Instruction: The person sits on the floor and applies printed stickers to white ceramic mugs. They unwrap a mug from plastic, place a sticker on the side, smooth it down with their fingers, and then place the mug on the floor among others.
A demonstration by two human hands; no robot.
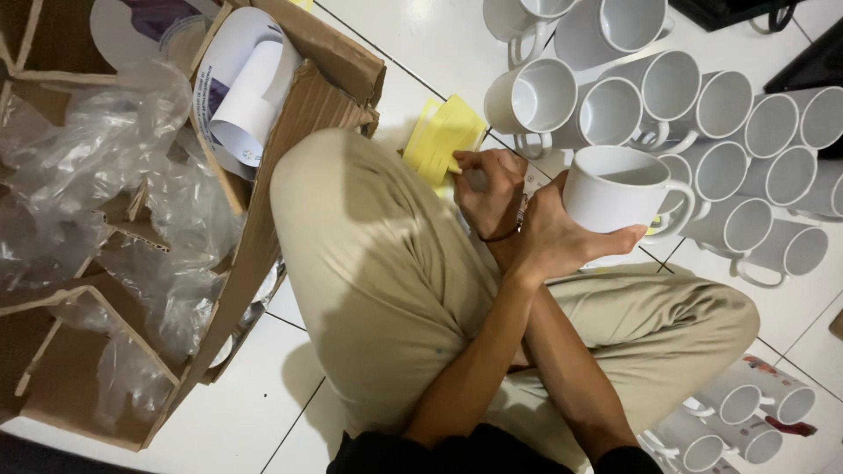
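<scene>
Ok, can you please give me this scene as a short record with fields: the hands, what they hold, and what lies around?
left hand: crosses over the other arm, holds a white mug upright from below
right hand: bracelet at the wrist, fingers pinch the yellow paper strips
posture: sitting cross-legged on the white tiled floor
ahead: many empty mugs lying on their sides
left side: open cardboard box with clear plastic wrap
lower right: printed mugs on the floor

Cardboard box (290, 132) cut off, edge mugs (817, 189) cropped
</scene>
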